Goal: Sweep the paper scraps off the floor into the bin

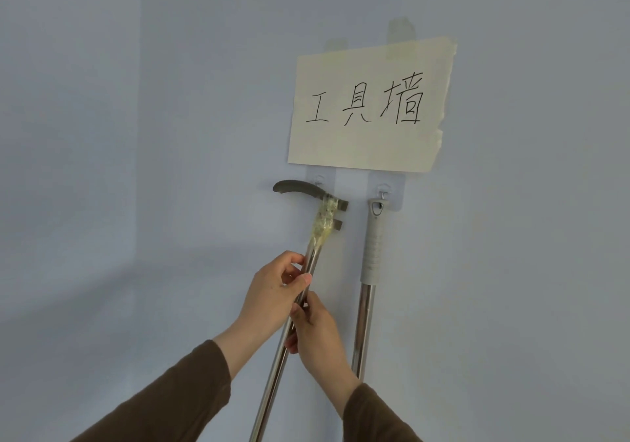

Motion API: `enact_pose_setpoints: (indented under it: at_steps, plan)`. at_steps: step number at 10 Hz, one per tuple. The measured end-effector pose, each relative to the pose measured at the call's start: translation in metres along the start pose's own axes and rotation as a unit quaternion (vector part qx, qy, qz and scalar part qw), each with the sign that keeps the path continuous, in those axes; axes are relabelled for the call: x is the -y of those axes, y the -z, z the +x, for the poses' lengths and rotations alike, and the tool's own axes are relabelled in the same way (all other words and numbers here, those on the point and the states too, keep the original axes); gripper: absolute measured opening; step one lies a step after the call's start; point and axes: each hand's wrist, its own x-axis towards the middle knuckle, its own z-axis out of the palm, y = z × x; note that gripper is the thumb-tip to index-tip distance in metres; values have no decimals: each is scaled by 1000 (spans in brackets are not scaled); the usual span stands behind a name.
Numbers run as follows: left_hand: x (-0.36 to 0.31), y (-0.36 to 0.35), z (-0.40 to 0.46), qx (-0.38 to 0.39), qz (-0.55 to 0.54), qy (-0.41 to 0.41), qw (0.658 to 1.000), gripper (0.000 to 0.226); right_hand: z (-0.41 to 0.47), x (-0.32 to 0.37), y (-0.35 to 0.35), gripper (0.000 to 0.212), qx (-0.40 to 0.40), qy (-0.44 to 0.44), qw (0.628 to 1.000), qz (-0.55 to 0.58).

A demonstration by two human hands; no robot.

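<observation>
Two long metal poles hang from small hooks on a pale wall. The left pole [272,373] has a curved grey handle [296,191] at its top, bound on with clear tape, and leans at an angle. My left hand [272,291] grips this pole just below the tape. Right under it my right hand [315,334] grips the same pole. The right pole [364,322] hangs straight, with a grey grip [374,247] and a loop on its hook. The lower ends of both poles are out of view, and no scraps or bin are visible.
A paper sign [370,107] with handwritten characters is taped to the wall above the hooks [383,187]. A wall corner [136,134] runs down the left side.
</observation>
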Motion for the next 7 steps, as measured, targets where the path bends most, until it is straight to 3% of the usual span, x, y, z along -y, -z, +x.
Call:
enact_pose_setpoints:
  at_steps: [3,7]
  plan:
    - [8,-6,-14,49,54,-15,997,24,-9,-10,11,16,-30,15,998,-56]
    - [9,-9,-25,66,59,14,996,35,-30,-18,32,50,-31,15,962,-271]
